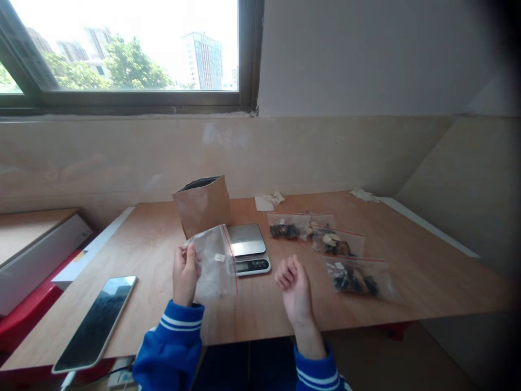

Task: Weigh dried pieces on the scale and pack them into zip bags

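Observation:
My left hand (186, 271) is closed on the edge of a clear zip bag (211, 271) with a red seal line and a small white label. The bag looks empty and overlaps the left side of a kitchen scale (246, 241), which has a steel plate and a dark display. To the right of the scale, my right hand (293, 282) hovers with its fingers curled in and slightly blurred; nothing shows in it. Right of that hand lie several filled zip bags (358, 282) holding dark and pale dried pieces. Behind the scale stands an open brown paper pouch (203, 206).
A phone (97, 320) with a cable plugged in lies at the table's left front. Crumpled tissue (273, 199) and another white scrap (364, 195) rest by the back wall. The wooden table (260, 309) ends just in front of me. A window is above.

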### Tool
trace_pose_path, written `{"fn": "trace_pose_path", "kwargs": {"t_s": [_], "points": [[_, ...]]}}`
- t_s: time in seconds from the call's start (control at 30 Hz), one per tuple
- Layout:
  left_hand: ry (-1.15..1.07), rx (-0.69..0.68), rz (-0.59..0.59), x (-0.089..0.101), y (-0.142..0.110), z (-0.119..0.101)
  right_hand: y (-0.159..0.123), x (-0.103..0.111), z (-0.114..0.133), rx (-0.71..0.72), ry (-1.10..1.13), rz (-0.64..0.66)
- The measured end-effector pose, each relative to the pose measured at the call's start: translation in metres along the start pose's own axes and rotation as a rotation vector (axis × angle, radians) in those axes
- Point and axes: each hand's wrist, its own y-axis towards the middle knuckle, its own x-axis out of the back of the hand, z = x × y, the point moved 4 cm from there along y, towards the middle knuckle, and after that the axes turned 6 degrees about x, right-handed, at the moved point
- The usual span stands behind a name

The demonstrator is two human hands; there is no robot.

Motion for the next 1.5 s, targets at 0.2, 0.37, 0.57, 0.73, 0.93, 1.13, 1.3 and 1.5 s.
{"fn": "trace_pose_path", "kwargs": {"t_s": [0.2,0.37,0.57,0.73,0.93,1.13,1.3,1.5], "points": [[0.528,0.062,0.023,0.023,0.058,0.022,-0.008,0.004,0.03,-0.079,0.417,-0.001],[0.824,-0.01,-0.111,0.035,0.072,0.026,-0.019,-0.01,0.043,-0.022,0.421,-0.025],[0.959,-0.406,-0.294,0.021,0.044,-0.003,-0.027,-0.025,0.056,-0.051,0.394,0.004],[1.004,-0.466,-0.125,-0.006,0.008,-0.009,-0.028,-0.028,0.059,-0.032,0.336,0.031],[0.77,-0.509,0.009,-0.029,-0.036,-0.006,-0.001,0.035,0.063,0.306,-0.333,-0.221],[0.498,-0.434,0.145,-0.041,-0.063,0.005,0.008,0.128,0.053,0.535,-1.539,-0.42],[0.345,-0.274,0.279,-0.053,-0.074,0.017,0.003,0.145,0.048,0.479,-1.645,-0.393],[0.204,-0.065,0.452,-0.065,-0.087,0.022,0.006,0.101,0.066,0.41,-1.307,-0.249]]}}
